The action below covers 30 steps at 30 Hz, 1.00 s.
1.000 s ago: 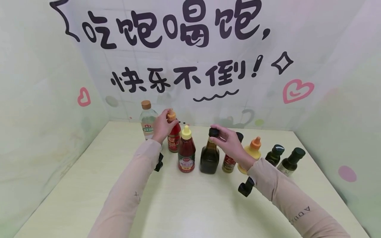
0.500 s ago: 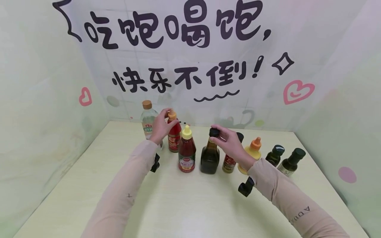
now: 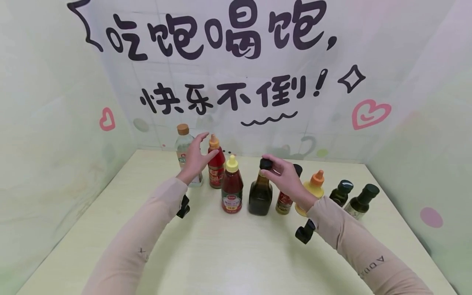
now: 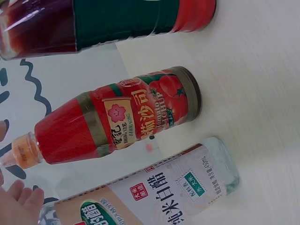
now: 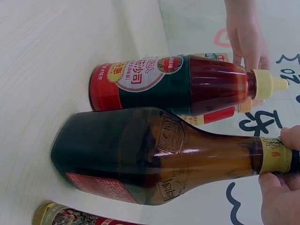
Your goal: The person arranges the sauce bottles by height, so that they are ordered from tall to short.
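My left hand (image 3: pixel 195 159) stands spread beside the red ketchup bottle (image 3: pixel 216 170) with the orange nozzle cap; a gap shows between its fingers and the cap. Behind that hand, partly hidden, is a clear white rice vinegar bottle (image 4: pixel 161 192) with a brown cap. My right hand (image 3: pixel 287 179) grips the neck and black cap of a dark brown sauce bottle (image 5: pixel 136 152), thumb on one side and fingers on the other. The bottle stands upright on the table. Between the hands is a second ketchup bottle (image 3: pixel 232 192) with a yellow nozzle cap.
Right of the sauce bottle come a red-labelled bottle (image 3: pixel 283 203), a yellow squeeze bottle (image 3: pixel 313 189) and two dark green-capped bottles, one at the far right (image 3: pixel 358 201). A printed cloth wall (image 3: pixel 236 135) closes off the table's (image 3: pixel 228 254) back.
The left hand has let go of the orange-capped ketchup bottle's top and drawn back to the left, its fingers spreading. The right hand keeps its hold on the sauce bottle without visible movement.
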Tool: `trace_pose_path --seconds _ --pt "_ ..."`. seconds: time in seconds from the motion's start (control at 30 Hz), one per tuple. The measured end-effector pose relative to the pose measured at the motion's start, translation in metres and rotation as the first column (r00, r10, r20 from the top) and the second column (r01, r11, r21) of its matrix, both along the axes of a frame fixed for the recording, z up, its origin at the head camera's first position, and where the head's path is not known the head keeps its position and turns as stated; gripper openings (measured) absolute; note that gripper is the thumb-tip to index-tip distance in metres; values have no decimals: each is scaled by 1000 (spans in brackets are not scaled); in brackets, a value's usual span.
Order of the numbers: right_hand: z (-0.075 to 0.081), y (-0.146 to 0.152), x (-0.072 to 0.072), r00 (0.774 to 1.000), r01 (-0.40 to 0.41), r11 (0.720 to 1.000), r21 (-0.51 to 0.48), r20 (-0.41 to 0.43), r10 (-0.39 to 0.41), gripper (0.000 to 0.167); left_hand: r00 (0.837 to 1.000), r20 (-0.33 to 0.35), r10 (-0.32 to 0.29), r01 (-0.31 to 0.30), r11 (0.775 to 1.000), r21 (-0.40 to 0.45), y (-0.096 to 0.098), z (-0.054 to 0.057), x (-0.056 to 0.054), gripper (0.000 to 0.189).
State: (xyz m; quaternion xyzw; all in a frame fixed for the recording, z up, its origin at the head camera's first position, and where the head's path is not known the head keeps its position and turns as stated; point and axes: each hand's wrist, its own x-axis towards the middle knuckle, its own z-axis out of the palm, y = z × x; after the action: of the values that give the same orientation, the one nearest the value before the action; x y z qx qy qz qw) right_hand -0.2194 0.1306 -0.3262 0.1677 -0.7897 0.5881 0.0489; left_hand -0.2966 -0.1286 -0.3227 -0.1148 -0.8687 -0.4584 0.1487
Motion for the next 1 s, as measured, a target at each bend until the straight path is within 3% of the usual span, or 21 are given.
trace_pose_path --seconds 0.27,0.43,0.73,1.0 --pt "-2 -1 -1 1000 3 1000 7 1 -3 44 999 -44 0 1 1000 2 -6 5 14 59" --pt "-1 -1 0 1000 5 1000 4 -7 -5 44 995 -92 -30 32 999 20 -9 6 21 56" --pt "-3 0 -1 1000 6 1000 -2 -14 -6 43 982 -98 -162 170 982 80 -4 2 36 51" --pt "-3 0 -2 1000 7 1000 3 -24 -7 42 944 -99 -314 324 939 114 7 -5 45 49"
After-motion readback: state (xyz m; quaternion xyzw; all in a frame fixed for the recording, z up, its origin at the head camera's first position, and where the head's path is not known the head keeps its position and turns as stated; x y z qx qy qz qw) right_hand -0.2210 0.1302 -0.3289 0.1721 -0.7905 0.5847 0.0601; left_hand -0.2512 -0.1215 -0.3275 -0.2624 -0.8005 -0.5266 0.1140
